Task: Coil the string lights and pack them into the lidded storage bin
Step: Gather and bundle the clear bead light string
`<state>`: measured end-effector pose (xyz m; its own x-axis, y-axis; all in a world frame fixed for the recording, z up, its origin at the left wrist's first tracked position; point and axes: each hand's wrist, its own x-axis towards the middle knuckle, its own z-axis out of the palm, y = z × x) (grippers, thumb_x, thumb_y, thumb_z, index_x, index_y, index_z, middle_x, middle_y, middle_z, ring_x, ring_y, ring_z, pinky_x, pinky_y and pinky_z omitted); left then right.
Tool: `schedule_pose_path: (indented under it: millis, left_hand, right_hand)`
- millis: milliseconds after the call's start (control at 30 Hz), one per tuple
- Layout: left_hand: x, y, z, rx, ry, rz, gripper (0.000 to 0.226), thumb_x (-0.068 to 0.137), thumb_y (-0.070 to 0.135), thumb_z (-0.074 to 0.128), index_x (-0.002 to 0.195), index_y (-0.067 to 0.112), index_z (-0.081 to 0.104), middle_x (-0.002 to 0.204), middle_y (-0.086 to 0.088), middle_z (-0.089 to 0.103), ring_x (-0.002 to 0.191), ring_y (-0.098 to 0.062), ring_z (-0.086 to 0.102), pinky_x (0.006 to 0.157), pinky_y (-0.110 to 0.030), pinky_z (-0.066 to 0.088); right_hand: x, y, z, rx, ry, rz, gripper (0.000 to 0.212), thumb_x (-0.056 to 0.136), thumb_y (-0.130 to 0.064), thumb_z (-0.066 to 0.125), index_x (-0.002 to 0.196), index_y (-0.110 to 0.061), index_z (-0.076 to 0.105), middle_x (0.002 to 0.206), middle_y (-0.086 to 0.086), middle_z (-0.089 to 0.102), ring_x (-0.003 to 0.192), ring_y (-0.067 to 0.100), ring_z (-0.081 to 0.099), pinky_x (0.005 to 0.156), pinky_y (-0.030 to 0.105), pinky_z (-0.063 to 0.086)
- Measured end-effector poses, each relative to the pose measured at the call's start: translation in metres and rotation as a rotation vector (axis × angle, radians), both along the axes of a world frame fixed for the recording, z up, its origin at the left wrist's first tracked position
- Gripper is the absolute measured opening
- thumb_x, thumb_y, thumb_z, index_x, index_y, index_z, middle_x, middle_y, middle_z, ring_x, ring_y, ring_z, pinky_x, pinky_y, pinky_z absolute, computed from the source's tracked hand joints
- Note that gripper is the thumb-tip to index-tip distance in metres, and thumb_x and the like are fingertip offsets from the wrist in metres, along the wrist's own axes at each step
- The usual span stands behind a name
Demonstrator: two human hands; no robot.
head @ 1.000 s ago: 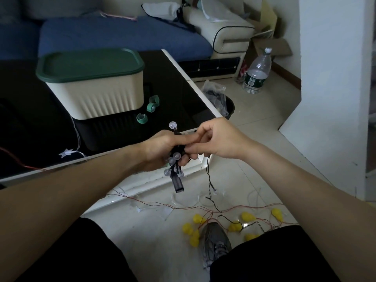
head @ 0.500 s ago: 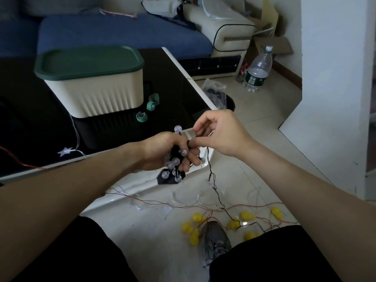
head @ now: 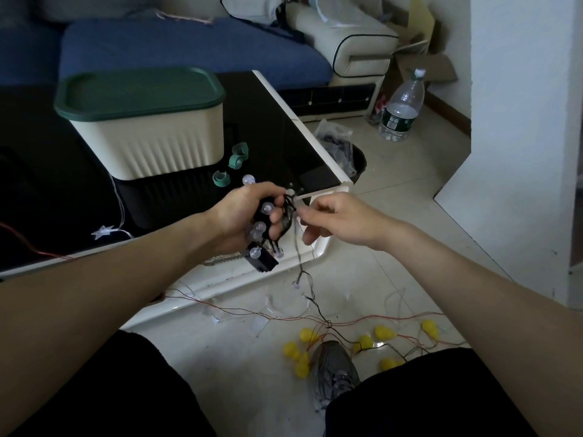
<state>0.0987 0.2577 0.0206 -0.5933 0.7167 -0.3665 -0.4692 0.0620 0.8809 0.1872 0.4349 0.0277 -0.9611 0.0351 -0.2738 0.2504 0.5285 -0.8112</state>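
I see the black table [head: 284,146] carrying the lidded bin [head: 148,134], green clips [head: 220,178] and a star light [head: 102,231]; yellow bulbs [head: 383,332] and red wire [head: 362,320] lie on the floor [head: 394,190].

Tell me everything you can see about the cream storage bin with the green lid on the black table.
The cream ribbed plastic storage bin stands upright on the glossy black table, toward its far left part. Its walls have vertical ribs and rounded corners, and taper slightly toward the base. A dark green lid sits flat and closed on top, overhanging the rim. Neither hand touches it. Three small green clips lie on the table just to its right, and a thin white wire runs from under its front edge. Its contents are hidden.
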Motion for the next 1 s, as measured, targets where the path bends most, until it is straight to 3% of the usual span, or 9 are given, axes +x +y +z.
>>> schedule_pose_path:
  millis: [167,300,367,500,633,700,833,933,1000]
  left_hand:
    - [-0.011,-0.003,0.006,0.070,-0.021,0.157,0.032,0.097,0.022,0.046,0.067,0.013,0.046,0.053,-0.003,0.043,0.043,-0.019,0.042,0.046,-0.025,0.041]
    - [-0.009,-0.006,0.005,0.000,0.114,0.054,0.029,0.094,0.025,0.051,0.067,0.013,0.050,0.055,-0.005,0.044,0.044,-0.021,0.043,0.060,-0.036,0.016]
    - [-0.005,-0.006,0.004,-0.025,0.147,-0.016,0.027,0.088,0.030,0.057,0.066,0.014,0.052,0.055,-0.007,0.045,0.045,-0.023,0.042,0.067,-0.043,0.009]
    - [-0.003,-0.007,0.003,-0.057,0.120,0.030,0.027,0.090,0.028,0.056,0.067,0.014,0.051,0.056,-0.008,0.046,0.045,-0.023,0.046,0.060,-0.041,0.011]
    - [-0.009,-0.010,0.007,-0.054,0.011,0.310,0.033,0.100,0.025,0.048,0.069,0.016,0.047,0.057,-0.002,0.055,0.047,-0.017,0.052,0.039,-0.020,0.027]
    - [-0.015,-0.010,0.009,0.012,-0.053,0.481,0.037,0.104,0.024,0.043,0.069,0.012,0.048,0.068,-0.006,0.063,0.051,-0.015,0.053,0.044,-0.020,0.032]
    - [-0.024,-0.012,0.007,-0.012,-0.014,0.605,0.024,0.104,0.012,0.044,0.110,-0.007,0.057,0.101,-0.017,0.070,0.055,-0.010,0.067,0.042,-0.016,0.042]
    - [-0.028,-0.014,0.002,0.009,-0.030,0.588,0.022,0.095,-0.005,0.046,0.115,0.004,0.050,0.106,-0.016,0.072,0.084,-0.018,0.075,0.053,-0.018,0.051]
    - [-0.029,-0.013,0.000,0.021,-0.024,0.542,0.023,0.091,-0.011,0.046,0.110,0.002,0.051,0.106,-0.019,0.073,0.092,-0.024,0.074,0.081,-0.029,0.057]
  right_hand:
    - [0.001,-0.003,-0.009,0.096,-0.092,0.056,0.032,0.095,-0.035,0.067,0.114,-0.010,0.065,0.106,0.005,0.072,0.095,0.011,0.068,0.087,0.032,0.053]
    - [-0.002,-0.011,-0.010,0.134,-0.022,-0.004,0.059,0.088,-0.038,0.075,0.136,-0.022,0.045,0.131,-0.003,0.054,0.118,0.013,0.057,0.091,0.026,0.050]
    - [-0.004,-0.014,-0.012,0.070,-0.044,0.033,0.049,0.089,-0.036,0.074,0.130,-0.025,0.050,0.130,-0.004,0.058,0.121,0.013,0.056,0.089,0.023,0.048]
    - [-0.005,-0.024,-0.018,-0.075,-0.063,0.116,0.016,0.099,-0.021,0.063,0.112,-0.015,0.068,0.107,-0.002,0.072,0.102,0.009,0.066,0.088,0.016,0.047]
    - [-0.007,-0.026,-0.020,-0.127,-0.128,0.089,0.028,0.107,-0.022,0.046,0.100,-0.002,0.063,0.093,0.013,0.074,0.087,0.024,0.071,0.085,0.029,0.054]
    - [-0.007,-0.024,-0.019,-0.093,-0.142,0.076,0.028,0.108,-0.023,0.041,0.104,-0.005,0.062,0.082,0.009,0.070,0.072,0.018,0.068,0.071,0.029,0.053]
    - [-0.008,-0.025,-0.019,0.012,-0.074,0.028,0.025,0.108,-0.024,0.039,0.107,-0.013,0.062,0.078,0.004,0.064,0.050,0.012,0.053,0.049,0.024,0.045]
    - [-0.010,-0.032,-0.015,0.099,0.042,0.088,0.028,0.106,-0.025,0.046,0.104,-0.009,0.069,0.072,0.000,0.064,0.048,0.011,0.044,0.047,0.024,0.037]
    - [-0.010,-0.037,-0.011,0.166,0.060,0.161,0.028,0.104,-0.027,0.051,0.104,-0.011,0.074,0.069,-0.005,0.064,0.047,0.005,0.043,0.047,0.019,0.035]
